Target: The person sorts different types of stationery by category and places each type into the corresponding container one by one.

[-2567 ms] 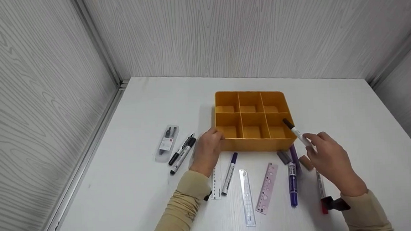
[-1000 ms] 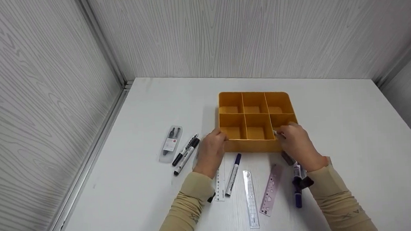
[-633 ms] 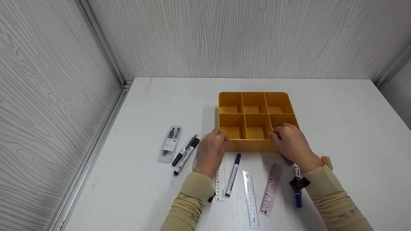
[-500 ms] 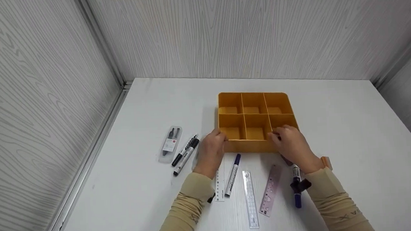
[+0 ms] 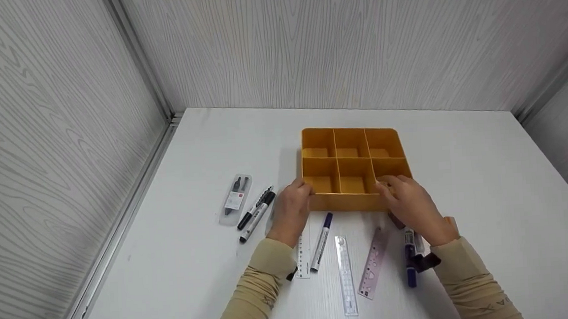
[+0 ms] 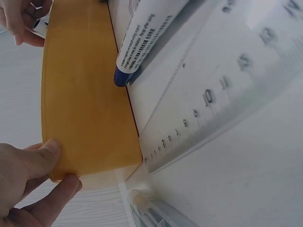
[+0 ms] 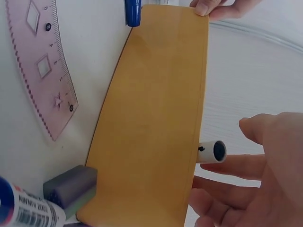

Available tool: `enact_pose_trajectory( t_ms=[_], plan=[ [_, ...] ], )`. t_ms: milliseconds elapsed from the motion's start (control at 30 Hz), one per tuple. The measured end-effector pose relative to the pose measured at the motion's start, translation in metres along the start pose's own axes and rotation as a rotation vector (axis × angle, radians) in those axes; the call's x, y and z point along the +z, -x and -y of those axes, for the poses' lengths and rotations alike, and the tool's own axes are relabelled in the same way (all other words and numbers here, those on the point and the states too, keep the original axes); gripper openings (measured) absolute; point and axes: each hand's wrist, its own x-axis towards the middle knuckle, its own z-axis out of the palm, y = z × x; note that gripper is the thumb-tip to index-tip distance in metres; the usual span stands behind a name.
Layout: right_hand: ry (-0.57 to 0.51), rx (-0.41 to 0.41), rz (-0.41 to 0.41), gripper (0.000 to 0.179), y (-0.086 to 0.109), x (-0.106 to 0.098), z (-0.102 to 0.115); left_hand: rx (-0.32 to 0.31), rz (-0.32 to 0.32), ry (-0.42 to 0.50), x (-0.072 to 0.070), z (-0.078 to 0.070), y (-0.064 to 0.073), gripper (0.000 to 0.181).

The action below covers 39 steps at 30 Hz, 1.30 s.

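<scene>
My left hand [image 5: 291, 211] pinches the near left corner of a yellow six-compartment organizer box [image 5: 348, 202]; in the left wrist view its thumb [image 6: 51, 146] lies on the front wall. My right hand [image 5: 412, 208] is over the near right compartment. In the right wrist view, the end of a white marker [image 7: 210, 152] sticks up past the rim there. The thumb [image 7: 255, 127] stands apart from the marker, and the fingers spread loosely beside it, so the right hand [image 7: 270, 175] does not grip it. The rest of that marker is hidden by the box wall.
Before the box lie a blue-capped marker [image 5: 321, 243], a clear ruler [image 5: 346, 276], a pink ruler [image 5: 373, 265], a thick blue marker [image 5: 410, 260] and a grey block [image 7: 71, 187]. Left are two black markers [image 5: 258, 215] and a compass case [image 5: 235, 199]. A brown block [image 5: 450, 224] is partly hidden.
My right hand carried the marker from the box's right side into the near right compartment, then its fingers loosened and drew slightly back. The left hand keeps its hold on the corner.
</scene>
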Motion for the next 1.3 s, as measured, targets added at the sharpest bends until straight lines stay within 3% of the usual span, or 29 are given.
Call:
enact_pose_trajectory(
  t_ms=[133,400,533,733,1000,1300],
  plan=[
    [-0.010,0.006,-0.044,0.039,0.007,-0.009,-0.006,-0.004,0.002,0.020,0.000,0.000,0.001,0.008],
    [0.012,-0.040,-0.272,0.022,0.027,-0.028,-0.029,0.034,-0.051,0.009,0.002,0.003,0.002,0.006],
    [0.015,-0.008,-0.305,0.022,0.038,-0.036,-0.044,0.028,-0.045,0.020,0.002,0.003,0.002,0.005],
    [0.020,0.119,-0.242,0.026,0.055,-0.045,-0.067,0.020,-0.038,0.034,0.001,0.001,0.001,0.005],
    [0.060,0.143,-0.211,0.026,0.070,-0.038,-0.097,0.013,-0.040,0.034,0.000,0.003,0.001,0.005],
    [0.081,0.299,-0.007,0.039,0.078,-0.021,-0.111,-0.006,-0.002,0.030,0.000,0.000,0.001,0.003]
  ],
)
